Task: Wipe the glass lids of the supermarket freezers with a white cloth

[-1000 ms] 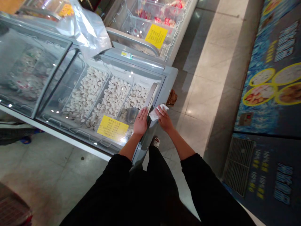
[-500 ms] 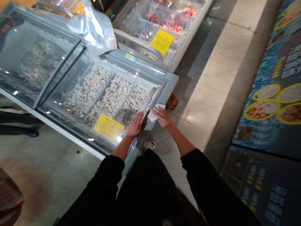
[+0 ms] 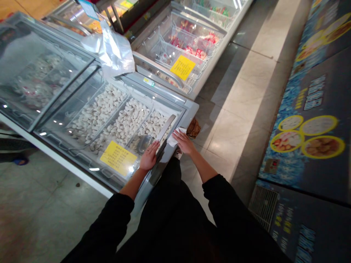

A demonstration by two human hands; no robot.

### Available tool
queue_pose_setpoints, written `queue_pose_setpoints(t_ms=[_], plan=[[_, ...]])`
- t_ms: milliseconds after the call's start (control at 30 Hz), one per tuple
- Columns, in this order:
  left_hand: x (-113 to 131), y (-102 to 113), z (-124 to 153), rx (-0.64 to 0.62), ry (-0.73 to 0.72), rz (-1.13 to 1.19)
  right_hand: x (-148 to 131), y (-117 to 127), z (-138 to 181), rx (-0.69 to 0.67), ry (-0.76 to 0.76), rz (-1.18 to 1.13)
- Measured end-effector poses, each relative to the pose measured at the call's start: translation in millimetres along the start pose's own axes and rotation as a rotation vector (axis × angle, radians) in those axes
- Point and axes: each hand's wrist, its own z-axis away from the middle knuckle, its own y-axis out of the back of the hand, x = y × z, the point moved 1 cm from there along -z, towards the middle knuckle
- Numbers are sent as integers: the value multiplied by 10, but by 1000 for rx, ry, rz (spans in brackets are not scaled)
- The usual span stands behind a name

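Note:
My left hand (image 3: 149,157) lies flat, fingers stretched out, on the edge of the chest freezer's glass lid (image 3: 63,128), beside its curved grey handle (image 3: 168,126). With my right hand (image 3: 185,143) I press a crumpled white cloth or tissue (image 3: 173,138) onto the freezer's grey end rim (image 3: 189,115); the fingers lie over it. Under the glass are compartments of white dumplings (image 3: 131,118) and a clear scoop or bowl (image 3: 144,143). A yellow sign (image 3: 118,157) is near my left hand.
Clear plastic bags (image 3: 116,51) sit on the freezer's far edge. Behind stands another freezer with red packages (image 3: 189,49) and a yellow sign (image 3: 182,67). A brown object (image 3: 194,128) is beyond the rim. Printed dark freezers (image 3: 315,109) line the right side of the tiled aisle (image 3: 233,117).
The view has shifted, showing more of the freezers behind. My right hand and the cloth have slid slightly along the rim toward the far corner. My left hand stays by the handle.

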Motion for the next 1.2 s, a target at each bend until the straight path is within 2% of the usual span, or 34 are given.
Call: queue_pose_setpoints(t_ms=[100,167,233,433,533,667,767,833,900,1033,1100,1200], plan=[[94,19,-81,34,13,10,298,150,-335,53,-80,21],[198,34,-279,34,23,19,429,200,-506,73,-119,26],[315,44,-617,16,19,32,532,239,-629,87,-150,28],[505,5,-1929,-15,10,53,960,480,-1024,72,-201,38],[505,-37,-2350,-36,14,49,1171,589,-1183,87,-242,49],[514,-64,-2620,-32,28,53,1156,578,-1072,87,-257,61],[533,-42,-2791,-6,61,59,1068,573,-900,17,-168,53],[533,-10,-2950,10,73,62,1113,636,-902,-29,-99,48],[519,26,-3147,19,70,64,1254,743,-1044,-37,-89,38],[473,72,-3565,32,79,62,1536,901,-1530,17,-163,13],[457,70,-3745,39,107,56,1573,903,-1705,19,-154,-6],[453,50,-3971,49,160,43,1583,883,-1800,-1,-123,-51]])
